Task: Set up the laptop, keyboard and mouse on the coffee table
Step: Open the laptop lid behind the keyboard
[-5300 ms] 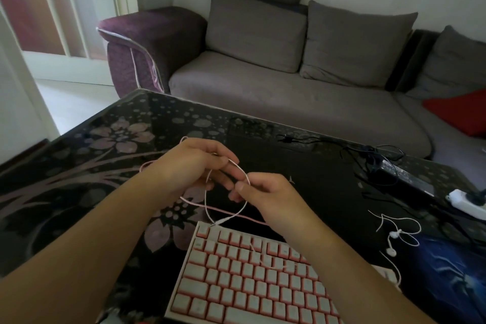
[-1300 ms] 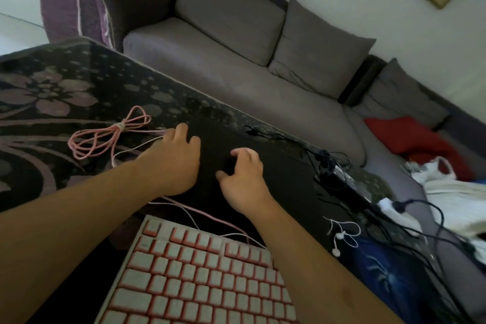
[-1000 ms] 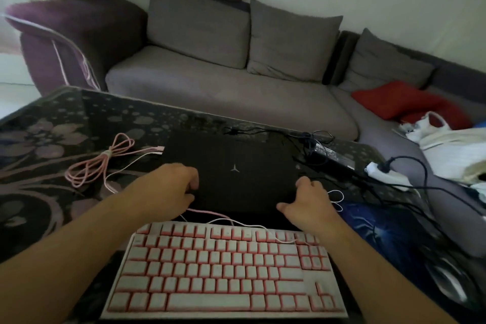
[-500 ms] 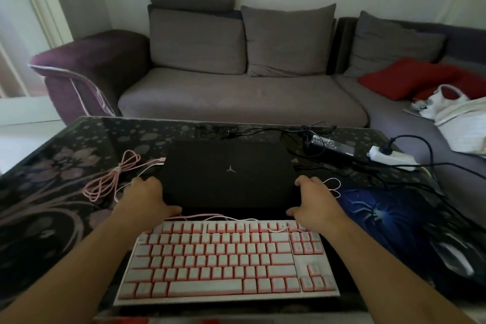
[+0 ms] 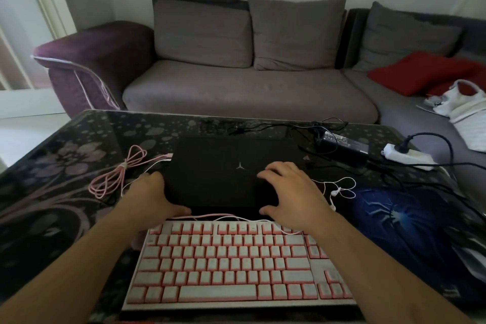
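A closed black laptop (image 5: 226, 166) lies flat in the middle of the dark flowered coffee table (image 5: 57, 166). My left hand (image 5: 152, 198) grips its front left corner, thumb at the front edge. My right hand (image 5: 289, 189) rests on the lid's right part with fingers spread and the thumb at the front edge. A white and pink keyboard (image 5: 231, 260) lies just in front of the laptop, its pink cable (image 5: 113, 176) bundled at the left. A dark mouse (image 5: 470, 258) sits on the blue mouse pad (image 5: 399, 226) at the right edge, only partly seen.
White earphones (image 5: 339, 189) lie right of the laptop. A black power brick (image 5: 344, 144) with tangled black cords and a white power strip (image 5: 407, 155) occupy the table's back right. A grey sofa (image 5: 249, 92) with a red cushion (image 5: 420, 73) stands behind.
My right hand has moved from the laptop's front right corner up onto the lid. My left hand stays at the front left corner. The laptop remains closed.
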Demonstrator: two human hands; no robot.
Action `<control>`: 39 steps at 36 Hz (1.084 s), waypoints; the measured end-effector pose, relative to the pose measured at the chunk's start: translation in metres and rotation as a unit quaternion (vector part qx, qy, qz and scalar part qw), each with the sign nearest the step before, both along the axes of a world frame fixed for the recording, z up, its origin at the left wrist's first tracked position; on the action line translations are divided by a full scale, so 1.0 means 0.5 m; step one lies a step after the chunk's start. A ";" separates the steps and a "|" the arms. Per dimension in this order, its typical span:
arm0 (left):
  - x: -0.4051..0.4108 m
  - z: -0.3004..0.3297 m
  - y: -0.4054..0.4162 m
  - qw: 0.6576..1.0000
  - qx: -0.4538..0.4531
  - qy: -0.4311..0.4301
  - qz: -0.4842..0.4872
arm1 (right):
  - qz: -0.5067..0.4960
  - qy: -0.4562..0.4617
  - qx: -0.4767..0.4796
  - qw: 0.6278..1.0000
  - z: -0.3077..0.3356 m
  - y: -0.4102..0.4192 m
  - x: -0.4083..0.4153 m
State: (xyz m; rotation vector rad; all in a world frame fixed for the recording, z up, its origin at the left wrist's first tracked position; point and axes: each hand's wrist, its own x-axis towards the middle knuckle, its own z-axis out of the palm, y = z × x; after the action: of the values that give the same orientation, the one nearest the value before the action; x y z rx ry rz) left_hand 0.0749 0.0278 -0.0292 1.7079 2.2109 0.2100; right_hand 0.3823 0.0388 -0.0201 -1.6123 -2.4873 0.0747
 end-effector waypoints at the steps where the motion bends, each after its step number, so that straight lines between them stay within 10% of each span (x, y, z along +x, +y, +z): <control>1: 0.000 0.001 -0.001 1.000 0.003 -0.005 0.002 | 0.007 -0.005 0.004 1.000 -0.001 0.002 -0.009; 39: -0.001 0.048 -0.027 0.949 -0.020 -0.293 0.112 | 0.089 0.067 0.174 0.978 0.026 -0.013 -0.025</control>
State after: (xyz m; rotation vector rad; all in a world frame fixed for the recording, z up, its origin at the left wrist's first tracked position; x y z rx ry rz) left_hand 0.0742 0.0145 -0.0050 1.1632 1.9246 0.6331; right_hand 0.3698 0.0325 -0.0069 -1.2034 -2.3711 -0.2109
